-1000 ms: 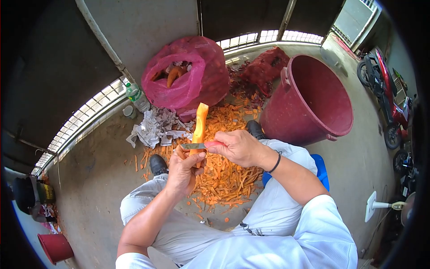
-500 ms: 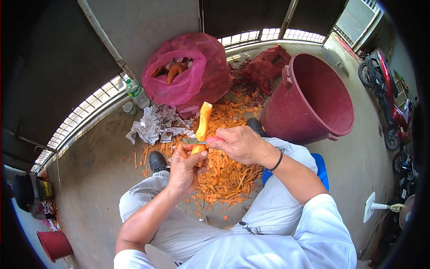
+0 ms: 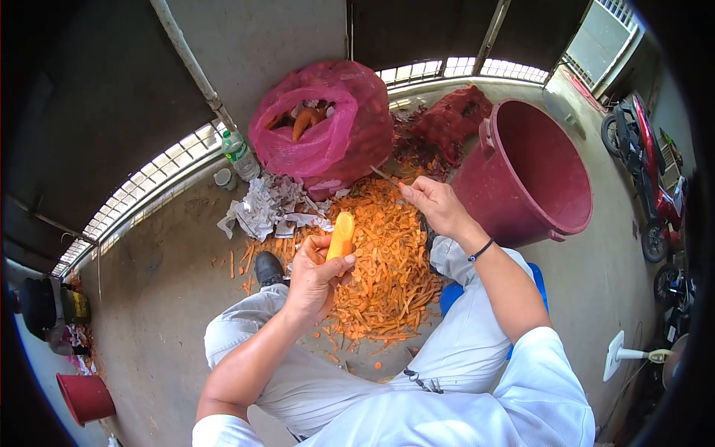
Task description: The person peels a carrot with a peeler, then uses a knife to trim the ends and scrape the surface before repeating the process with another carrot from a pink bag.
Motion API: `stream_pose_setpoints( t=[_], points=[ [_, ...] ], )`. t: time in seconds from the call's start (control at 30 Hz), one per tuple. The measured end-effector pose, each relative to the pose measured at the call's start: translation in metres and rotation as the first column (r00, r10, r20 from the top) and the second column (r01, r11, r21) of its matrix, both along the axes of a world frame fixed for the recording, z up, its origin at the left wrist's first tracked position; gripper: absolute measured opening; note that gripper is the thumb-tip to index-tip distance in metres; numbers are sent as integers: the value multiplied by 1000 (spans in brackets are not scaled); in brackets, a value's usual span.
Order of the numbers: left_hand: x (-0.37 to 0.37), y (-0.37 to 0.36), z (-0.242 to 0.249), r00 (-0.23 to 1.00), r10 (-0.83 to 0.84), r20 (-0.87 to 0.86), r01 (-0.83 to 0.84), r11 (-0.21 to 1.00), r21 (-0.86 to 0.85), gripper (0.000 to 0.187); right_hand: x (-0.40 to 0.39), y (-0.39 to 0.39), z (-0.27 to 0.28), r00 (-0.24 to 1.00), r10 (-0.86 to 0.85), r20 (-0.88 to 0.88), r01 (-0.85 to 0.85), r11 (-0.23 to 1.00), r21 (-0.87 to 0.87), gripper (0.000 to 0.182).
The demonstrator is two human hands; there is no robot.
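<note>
My left hand (image 3: 314, 277) is closed around a peeled carrot (image 3: 342, 232), its smooth orange end pointing up and away from me. The lower part of the carrot is hidden by my fingers. Up and to the right, apart from the carrot, my right hand (image 3: 439, 207) grips a small knife (image 3: 384, 176); its thin blade points up and left, and most of its handle is covered by my fingers. Beneath both hands, a wide heap of orange carrot peelings (image 3: 383, 279) covers the floor between my feet.
Behind the heap stands a pink mesh sack (image 3: 361, 123) with carrots inside. A red mesh sack (image 3: 454, 123) lies beside a large maroon tub (image 3: 488, 186). Crumpled paper (image 3: 264, 203), a green-labelled bottle (image 3: 240, 155) and a cup (image 3: 223, 178) are at the left. Motorcycles (image 3: 644, 164) stand far right.
My right hand has moved the knife off the carrot, up and to the right. The carrot has dropped slightly and now tips more toward the camera, still in my left hand.
</note>
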State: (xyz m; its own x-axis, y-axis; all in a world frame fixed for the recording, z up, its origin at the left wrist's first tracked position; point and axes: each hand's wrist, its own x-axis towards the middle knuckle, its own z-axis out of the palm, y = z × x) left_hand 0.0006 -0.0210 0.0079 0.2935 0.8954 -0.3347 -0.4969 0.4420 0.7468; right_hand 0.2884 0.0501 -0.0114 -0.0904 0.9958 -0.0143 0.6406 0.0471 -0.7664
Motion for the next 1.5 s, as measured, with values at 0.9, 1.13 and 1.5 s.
stream_pose_setpoints(
  t=[0.9, 1.13, 1.5],
  points=[
    [5, 11, -13, 998, -67, 19, 65, 995, 79, 40, -44, -33, 33, 951, 301, 75, -310, 905, 292, 39],
    [6, 7, -11, 989, -148, 14, 146, 985, 94, 36, -50, -45, 43, 927, 313, 206, -369, 860, 353, 39],
    [9, 3, 0, 983, -182, 9, 181, 980, 76, 31, -42, -45, 52, 914, 293, 279, -384, 846, 371, 44]
  ],
)
